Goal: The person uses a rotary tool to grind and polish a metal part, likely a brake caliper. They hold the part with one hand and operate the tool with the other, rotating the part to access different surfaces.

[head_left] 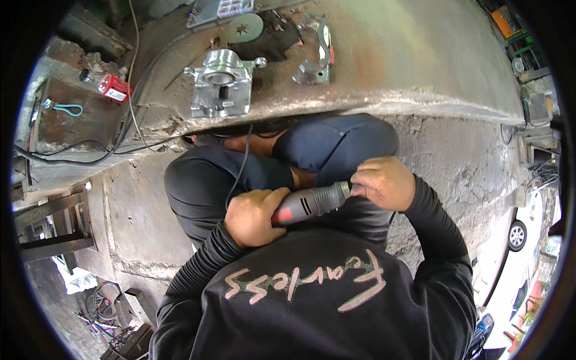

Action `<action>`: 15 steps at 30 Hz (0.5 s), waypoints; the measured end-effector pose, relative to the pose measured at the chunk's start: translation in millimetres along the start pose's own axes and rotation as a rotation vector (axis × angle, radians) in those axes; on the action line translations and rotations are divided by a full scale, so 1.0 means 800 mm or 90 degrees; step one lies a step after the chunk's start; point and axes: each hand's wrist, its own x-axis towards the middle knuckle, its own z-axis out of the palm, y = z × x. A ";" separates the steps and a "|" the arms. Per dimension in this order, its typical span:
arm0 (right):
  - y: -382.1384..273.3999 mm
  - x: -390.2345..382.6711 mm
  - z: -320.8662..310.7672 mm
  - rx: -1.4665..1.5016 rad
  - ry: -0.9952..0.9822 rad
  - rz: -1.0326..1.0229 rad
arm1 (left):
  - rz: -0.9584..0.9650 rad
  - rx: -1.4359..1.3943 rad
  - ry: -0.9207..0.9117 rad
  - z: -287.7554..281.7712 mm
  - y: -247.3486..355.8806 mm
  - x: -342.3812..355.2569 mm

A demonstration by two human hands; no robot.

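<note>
Across my lap lies a grey and red corded rotary tool (pixel 305 204), tilted with its nose up to the right. Wrapped round its rear body is my left hand (pixel 255 217). The fingers of my right hand (pixel 384 183) are pinched at the nose end; whether a small bit is between them is hidden. Beyond my knees, on the raised concrete ledge, a silvery metal brake caliper (pixel 222 75) stands near the edge. To its right sits a metal bracket (pixel 313 73) with a curved arm, a red piece beside it.
Behind the caliper are a round disc (pixel 243 28) with a star-shaped hole, a dark cloth (pixel 279 42) and a compartment box (pixel 222 11). A red bottle (pixel 114 87) and teal loop (pixel 69 109) lie at left. The tool's cord (pixel 242 171) crosses my leg; more cables run left.
</note>
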 end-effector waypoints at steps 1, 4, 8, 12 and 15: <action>0.001 0.000 0.001 -0.021 0.008 -0.015 | 0.003 -0.018 -0.007 -0.001 -0.001 0.002; -0.002 0.000 0.002 -0.098 0.030 -0.063 | -0.031 -0.084 -0.082 -0.009 -0.005 0.007; -0.011 0.004 -0.008 -0.150 0.025 -0.097 | -0.043 -0.209 -0.202 -0.022 -0.018 0.017; -0.020 0.008 -0.023 -0.227 0.042 -0.155 | -0.062 -0.463 -0.354 -0.024 -0.039 0.031; -0.023 0.010 -0.033 -0.268 0.053 -0.224 | -0.058 -0.642 -0.469 -0.018 -0.054 0.042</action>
